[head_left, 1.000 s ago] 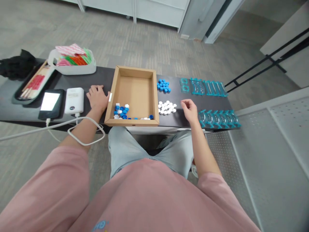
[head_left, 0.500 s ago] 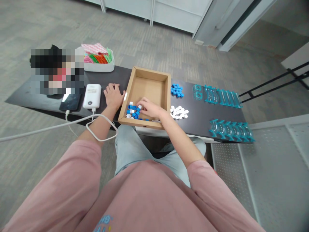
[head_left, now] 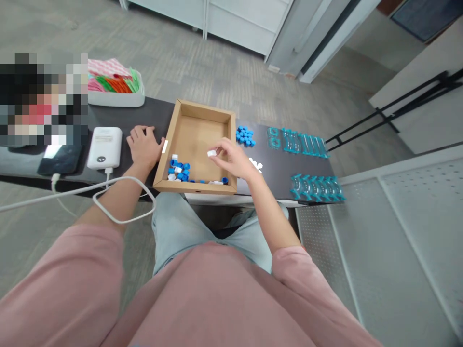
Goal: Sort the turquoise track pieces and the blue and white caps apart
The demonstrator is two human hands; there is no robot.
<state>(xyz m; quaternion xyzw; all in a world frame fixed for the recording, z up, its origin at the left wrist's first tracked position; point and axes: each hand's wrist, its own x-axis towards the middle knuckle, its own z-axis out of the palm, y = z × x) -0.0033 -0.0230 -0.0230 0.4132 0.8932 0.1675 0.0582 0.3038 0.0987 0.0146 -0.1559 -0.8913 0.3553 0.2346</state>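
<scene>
Between the thumb and fingers of my right hand (head_left: pixel 233 158) is a small white hexagonal piece (head_left: pixel 211 153), held above the cardboard box (head_left: pixel 198 130). Blue hexagonal pieces (head_left: pixel 185 166) and white ones lie mixed in the box's near left corner, with several more along its near wall. My left hand (head_left: pixel 143 147) rests on the dark table with fingers spread, beside the box's left wall. Right of the box sit a cluster of blue pieces (head_left: pixel 245 136) and a group of white pieces (head_left: pixel 257 165), the latter partly hidden behind my right hand.
Clear teal plastic parts (head_left: pixel 304 143) lie in rows at the table's right, with another row (head_left: pixel 318 188) nearer me. A white power bank (head_left: pixel 104 148) with a cable (head_left: pixel 72 193) and a dark phone (head_left: pixel 60 159) are at left. Behind them stands a white basket (head_left: pixel 117 99) of colourful items.
My right hand has lifted a white piece out of the pile in the box and moved rightward relative to the box. The whole view has shifted, while my left hand stays beside the box.
</scene>
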